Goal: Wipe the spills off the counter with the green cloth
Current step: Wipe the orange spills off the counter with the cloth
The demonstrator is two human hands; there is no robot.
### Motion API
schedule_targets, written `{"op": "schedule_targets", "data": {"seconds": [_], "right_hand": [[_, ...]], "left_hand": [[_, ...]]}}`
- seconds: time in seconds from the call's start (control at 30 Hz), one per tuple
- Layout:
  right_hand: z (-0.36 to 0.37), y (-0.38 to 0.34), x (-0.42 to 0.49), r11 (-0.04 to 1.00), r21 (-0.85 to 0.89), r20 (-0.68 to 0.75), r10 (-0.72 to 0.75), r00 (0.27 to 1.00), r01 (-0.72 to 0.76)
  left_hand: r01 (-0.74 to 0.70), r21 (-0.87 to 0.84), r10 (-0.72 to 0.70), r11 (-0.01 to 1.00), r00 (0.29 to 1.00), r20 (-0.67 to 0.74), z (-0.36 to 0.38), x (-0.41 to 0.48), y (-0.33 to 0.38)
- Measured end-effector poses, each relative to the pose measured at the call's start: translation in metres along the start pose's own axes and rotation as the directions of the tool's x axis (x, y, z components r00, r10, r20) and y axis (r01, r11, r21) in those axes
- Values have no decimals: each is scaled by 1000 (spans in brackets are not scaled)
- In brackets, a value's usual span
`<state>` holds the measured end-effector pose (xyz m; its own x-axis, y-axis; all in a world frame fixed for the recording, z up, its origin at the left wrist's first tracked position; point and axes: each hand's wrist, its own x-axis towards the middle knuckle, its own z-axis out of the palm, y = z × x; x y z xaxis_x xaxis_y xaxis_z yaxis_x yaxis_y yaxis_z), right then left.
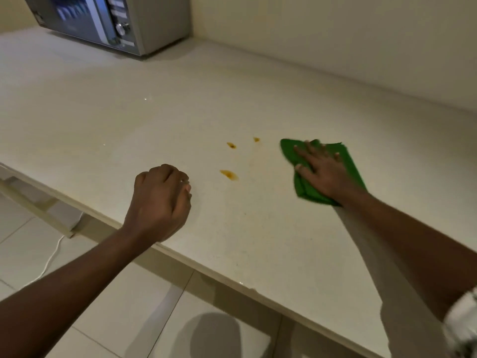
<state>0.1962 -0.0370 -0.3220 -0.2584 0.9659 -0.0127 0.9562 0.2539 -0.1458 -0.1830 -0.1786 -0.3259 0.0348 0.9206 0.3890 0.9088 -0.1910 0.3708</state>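
Observation:
Three small orange-brown spills mark the pale counter [129, 120]: one near the front [229, 174], one further back [231, 145] and a tiny one [256, 139] to its right. A folded green cloth [352, 164] lies flat on the counter to the right of the spills. My right hand [322, 169] presses down on the cloth with its fingers spread, pointing toward the spills. My left hand [161, 200] rests as a closed fist on the counter near its front edge, left of the spills, holding nothing.
A silver microwave [113, 21] stands at the back left of the counter. A cream wall [335, 42] runs along the back. The counter's front edge [206, 270] slants from left to lower right, with tiled floor [116, 319] and a white cable [53, 257] below.

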Motion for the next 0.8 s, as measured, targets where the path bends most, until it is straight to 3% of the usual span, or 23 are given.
{"op": "schedule_targets", "data": {"seconds": [0.1, 0.2, 0.4, 0.57, 0.7, 0.8], "right_hand": [[-4, 10, 66, 977, 3, -10, 213, 977, -213], [-1, -24, 121, 969, 9, 29, 245, 969, -245], [11, -147, 154, 996, -36, 103, -72, 992, 76], [25, -213, 75, 907, -40, 134, -410, 902, 419], [38, -189, -36, 784, 8, 82, -619, 781, 621], [25, -121, -58, 783, -44, 66, -617, 784, 620]], "left_hand": [[-11, 20, 11, 1000, 1000, -17, 1, -1, 1], [-15, 36, 16, 999, 1000, -20, 2, -2, 1], [15, 38, -14, 999, 1000, -18, 1, -2, 1], [8, 27, -5, 1000, 995, -101, 1, -4, 1], [14, -4, -15, 1000, 987, -159, 3, -4, -2], [-2, -1, 2, 1000, 989, -149, 6, -5, -5]]}}
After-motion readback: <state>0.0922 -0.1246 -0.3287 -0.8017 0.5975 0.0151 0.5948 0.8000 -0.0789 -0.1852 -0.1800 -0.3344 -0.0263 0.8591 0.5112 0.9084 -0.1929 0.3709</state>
